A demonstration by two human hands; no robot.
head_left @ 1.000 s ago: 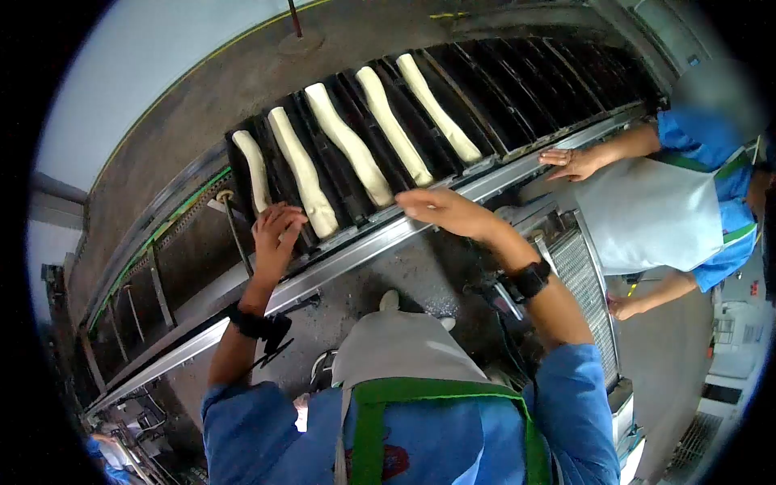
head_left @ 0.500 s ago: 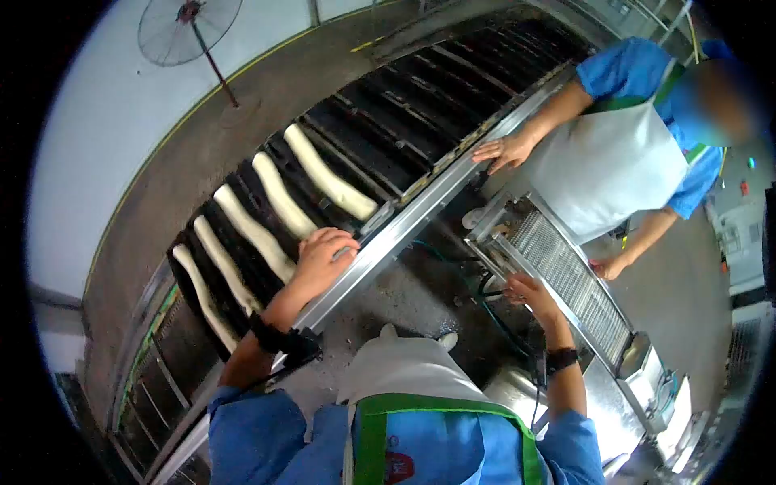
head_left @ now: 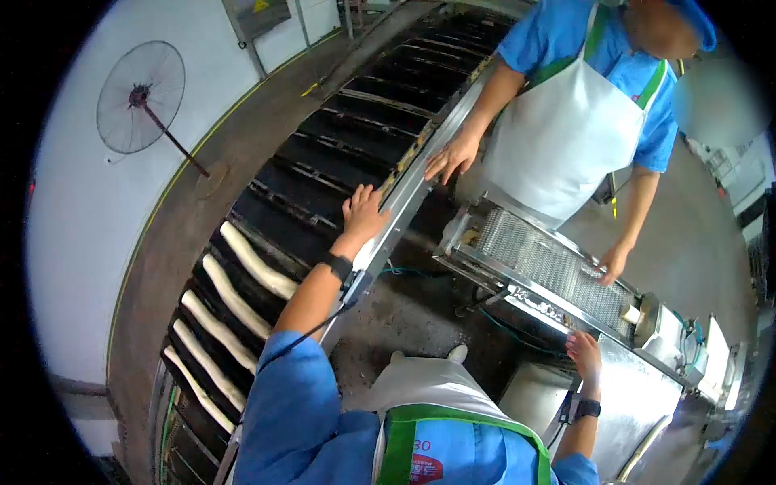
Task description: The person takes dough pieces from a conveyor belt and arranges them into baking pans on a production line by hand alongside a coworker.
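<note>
My left hand (head_left: 364,217) lies at the metal side rail (head_left: 408,190) of a wide slatted conveyor, fingers spread and holding nothing. Behind my left forearm, several long pale strips that look like dough (head_left: 234,295) lie on the black slats (head_left: 303,174), roughly side by side. My right hand (head_left: 584,354) is beside the near edge of a small mesh conveyor (head_left: 533,250), fingers loosely curled and apart, with nothing visible in them. A short pale piece (head_left: 629,313) sits at the mesh belt's far right end, against a metal machine (head_left: 663,335).
A co-worker in a white apron (head_left: 566,121) stands across the mesh conveyor, one hand (head_left: 454,158) at the rail and the other (head_left: 616,263) by the mesh. Another pale strip (head_left: 647,446) lies lower right. A standing fan (head_left: 141,97) is by the wall.
The view has turned. My left hand has slid farther along the rail, past the strips. My right hand has moved from the mesh conveyor's left end toward the machine.
</note>
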